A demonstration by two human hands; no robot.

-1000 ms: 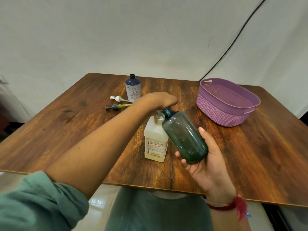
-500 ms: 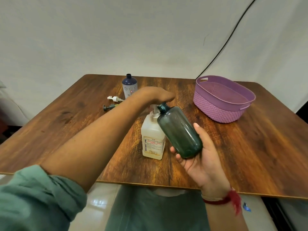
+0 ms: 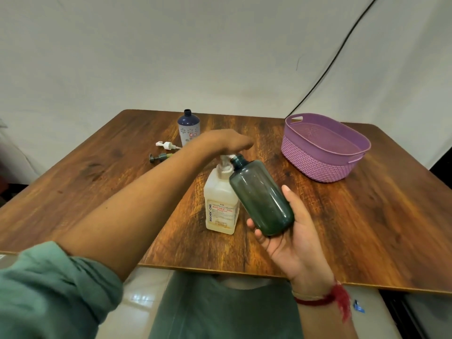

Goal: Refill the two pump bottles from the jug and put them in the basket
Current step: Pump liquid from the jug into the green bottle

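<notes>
While our right hand [image 3: 291, 231] curls round the bottom half of the green bottle [image 3: 261, 196], the bottle lies tipped in our palm. Its open mouth points up and to the left, right by the pump top [image 3: 226, 165] of the jug [image 3: 221, 204]. Our left hand [image 3: 227, 141] lies flat on that pump top, palm down, fingers straight and together. Our left arm [image 3: 146, 204] reaches across in front of us.

The jug stands upright on the table [image 3: 97, 179], just beside the green bottle. Farther back stands the blue bottle [image 3: 188, 128] with no top. A white pump [image 3: 166, 144] and a dark pump [image 3: 159, 157] lie loose near it. The purple basket [image 3: 318, 162] sits well apart on the right.

Both hands stay where they were a moment ago, and nothing on the table has moved.
</notes>
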